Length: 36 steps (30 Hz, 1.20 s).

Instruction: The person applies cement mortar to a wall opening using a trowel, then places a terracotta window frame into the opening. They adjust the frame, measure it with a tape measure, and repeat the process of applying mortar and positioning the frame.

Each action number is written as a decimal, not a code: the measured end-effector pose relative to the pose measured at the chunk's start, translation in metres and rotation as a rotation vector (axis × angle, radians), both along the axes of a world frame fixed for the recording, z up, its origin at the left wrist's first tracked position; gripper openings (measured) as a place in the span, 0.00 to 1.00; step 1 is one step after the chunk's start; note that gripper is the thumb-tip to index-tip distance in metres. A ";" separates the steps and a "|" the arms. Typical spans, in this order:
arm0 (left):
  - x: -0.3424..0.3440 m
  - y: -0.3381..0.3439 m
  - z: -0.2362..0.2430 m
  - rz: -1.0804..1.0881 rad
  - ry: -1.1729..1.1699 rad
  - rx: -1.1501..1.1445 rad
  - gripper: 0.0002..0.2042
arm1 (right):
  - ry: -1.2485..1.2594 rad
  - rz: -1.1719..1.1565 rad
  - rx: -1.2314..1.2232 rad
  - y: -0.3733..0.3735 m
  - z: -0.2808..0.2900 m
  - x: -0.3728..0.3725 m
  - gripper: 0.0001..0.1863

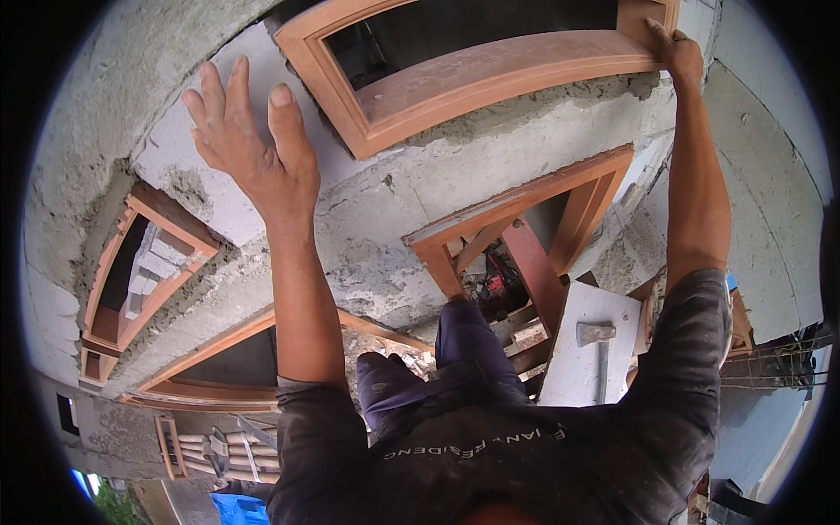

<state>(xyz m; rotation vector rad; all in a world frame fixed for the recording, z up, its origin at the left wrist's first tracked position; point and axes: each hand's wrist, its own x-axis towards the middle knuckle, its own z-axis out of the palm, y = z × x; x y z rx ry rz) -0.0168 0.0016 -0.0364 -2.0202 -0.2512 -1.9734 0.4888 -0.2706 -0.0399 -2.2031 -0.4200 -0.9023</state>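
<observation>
A reddish-brown wooden window frame is set in the wall high in the view, with a dark opening behind it and rough mortar under its lower rail. At its right end, my right hand grips the upright, the fingertips lying on its inner face. My left hand is raised to the left of the frame with fingers spread and holds nothing. Behind it is a pale wall block; whether the palm touches it I cannot tell.
Below is another wooden frame with a reddish board leaning through it. A hammer rests on a white block near my right side. Further wooden frames sit at left. Wire mesh shows at right, blue sheeting at lower left.
</observation>
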 end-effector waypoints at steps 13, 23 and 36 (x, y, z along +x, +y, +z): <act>0.018 0.018 0.009 0.259 0.013 0.125 0.27 | 0.007 0.028 -0.048 0.012 0.003 0.002 0.39; 0.023 0.019 0.011 0.289 -0.034 0.169 0.26 | 0.024 0.014 -0.072 0.017 0.007 -0.007 0.38; 0.024 0.030 0.011 0.316 -0.053 0.180 0.26 | 0.011 -0.077 -0.169 0.018 0.004 0.004 0.41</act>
